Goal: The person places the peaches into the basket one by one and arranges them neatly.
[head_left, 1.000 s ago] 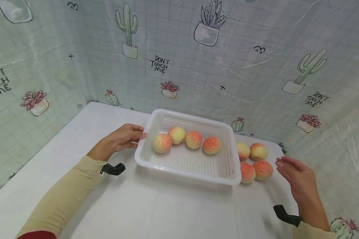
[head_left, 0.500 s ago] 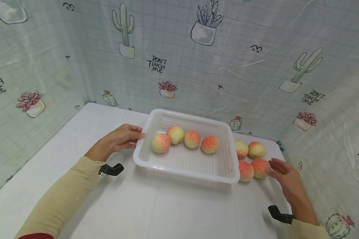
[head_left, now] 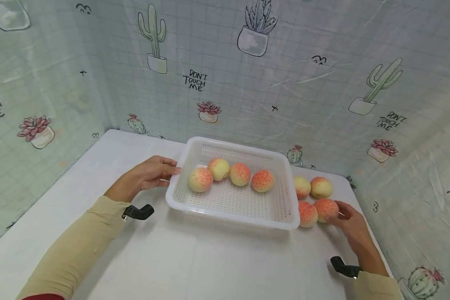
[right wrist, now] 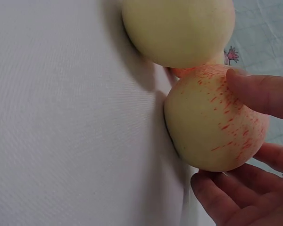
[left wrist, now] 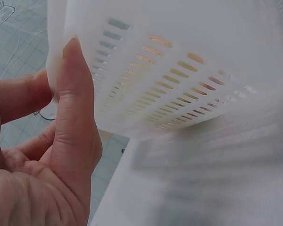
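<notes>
Left hand point(head_left: 153, 172) pinching white basket point(head_left: 232, 216) at side, four peaches point(head_left: 240, 174) just chilling inside. Right hand point(head_left: 349, 223) gripping loose speckled peach point(head_left: 325, 209), three other peaches point(head_left: 321, 187) sitting close by.

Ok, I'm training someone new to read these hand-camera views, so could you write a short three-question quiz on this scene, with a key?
1. Count: how many peaches lie inside the white plastic basket?
2. True or false: the left hand grips the edge of the basket.
3. Multiple choice: what is the right hand doing?
A. Resting on the basket's rim
B. Holding a peach outside the basket
C. Reaching inside the basket

Key: 1. Four. 2. True. 3. B.
</notes>
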{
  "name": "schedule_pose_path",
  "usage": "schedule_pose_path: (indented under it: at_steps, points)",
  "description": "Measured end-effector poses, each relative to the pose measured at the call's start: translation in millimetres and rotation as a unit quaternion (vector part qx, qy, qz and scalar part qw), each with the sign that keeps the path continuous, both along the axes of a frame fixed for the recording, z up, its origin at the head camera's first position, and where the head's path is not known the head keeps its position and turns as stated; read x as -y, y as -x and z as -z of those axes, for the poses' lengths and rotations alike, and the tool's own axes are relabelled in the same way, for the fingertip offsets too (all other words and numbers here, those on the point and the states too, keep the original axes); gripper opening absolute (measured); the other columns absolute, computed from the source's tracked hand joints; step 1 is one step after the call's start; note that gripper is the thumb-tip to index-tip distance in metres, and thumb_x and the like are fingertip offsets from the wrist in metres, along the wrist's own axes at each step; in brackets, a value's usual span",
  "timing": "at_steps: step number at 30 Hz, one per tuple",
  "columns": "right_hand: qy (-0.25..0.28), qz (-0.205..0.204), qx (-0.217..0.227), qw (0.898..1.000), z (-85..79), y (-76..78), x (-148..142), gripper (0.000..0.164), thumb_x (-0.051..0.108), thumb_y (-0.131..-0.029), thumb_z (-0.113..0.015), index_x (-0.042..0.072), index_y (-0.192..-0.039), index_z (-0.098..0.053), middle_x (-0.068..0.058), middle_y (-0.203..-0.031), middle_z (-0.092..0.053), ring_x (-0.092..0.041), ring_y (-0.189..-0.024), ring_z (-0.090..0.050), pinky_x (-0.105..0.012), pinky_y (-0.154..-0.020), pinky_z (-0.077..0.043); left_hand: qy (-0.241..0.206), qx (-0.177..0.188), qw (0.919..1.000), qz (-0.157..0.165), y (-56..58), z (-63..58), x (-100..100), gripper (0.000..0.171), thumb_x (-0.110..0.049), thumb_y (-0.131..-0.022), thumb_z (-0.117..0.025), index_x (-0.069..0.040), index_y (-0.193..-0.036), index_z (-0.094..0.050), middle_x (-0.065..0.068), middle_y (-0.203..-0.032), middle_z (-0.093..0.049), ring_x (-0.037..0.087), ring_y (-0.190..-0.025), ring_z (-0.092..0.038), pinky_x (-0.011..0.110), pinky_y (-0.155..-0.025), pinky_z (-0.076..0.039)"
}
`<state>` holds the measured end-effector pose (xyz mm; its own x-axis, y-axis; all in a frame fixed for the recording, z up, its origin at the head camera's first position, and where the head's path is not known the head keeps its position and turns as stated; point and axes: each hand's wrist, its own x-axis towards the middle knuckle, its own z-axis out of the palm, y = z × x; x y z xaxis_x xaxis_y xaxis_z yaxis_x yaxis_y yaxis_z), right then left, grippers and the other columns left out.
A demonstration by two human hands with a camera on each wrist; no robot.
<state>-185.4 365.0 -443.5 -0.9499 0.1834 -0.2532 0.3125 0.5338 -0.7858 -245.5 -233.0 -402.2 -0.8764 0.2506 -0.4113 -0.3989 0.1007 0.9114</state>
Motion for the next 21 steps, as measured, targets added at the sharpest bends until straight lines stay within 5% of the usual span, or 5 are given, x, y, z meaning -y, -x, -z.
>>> schedule_pose_path:
  at_steps: [15,21]
  points:
    - [-0.054,0.073,0.001,0.996,9.0,6.9,4.5,0.093,0.039,-0.092,-0.078,0.004,-0.162,-0.029,-0.028,-0.162,-0.037,-0.045,-0.145,-0.038,-0.065,-0.117,-0.039,-0.008,0.001,1.0000,-0.003,-1.4,1.2,0.0,0.043,-0.016,-0.099,-0.072,-0.001,-0.135,-0.056,0.002,-0.114,-0.068,0.019,-0.099,-0.062,0.031,-0.081,-0.063]
    - [-0.066,0.070,-0.014,0.995,0.1,0.4,3.9,0.089,0.038,-0.094,-0.077,0.001,-0.161,-0.031,-0.028,-0.160,-0.040,-0.044,-0.142,-0.041,-0.063,-0.114,-0.042,-0.005,-0.004,1.0000,-0.002,-2.1,-0.2,0.4,0.042,-0.016,-0.099,-0.071,0.000,-0.135,-0.056,0.004,-0.117,-0.067,0.019,-0.099,-0.062,0.032,-0.082,-0.063]
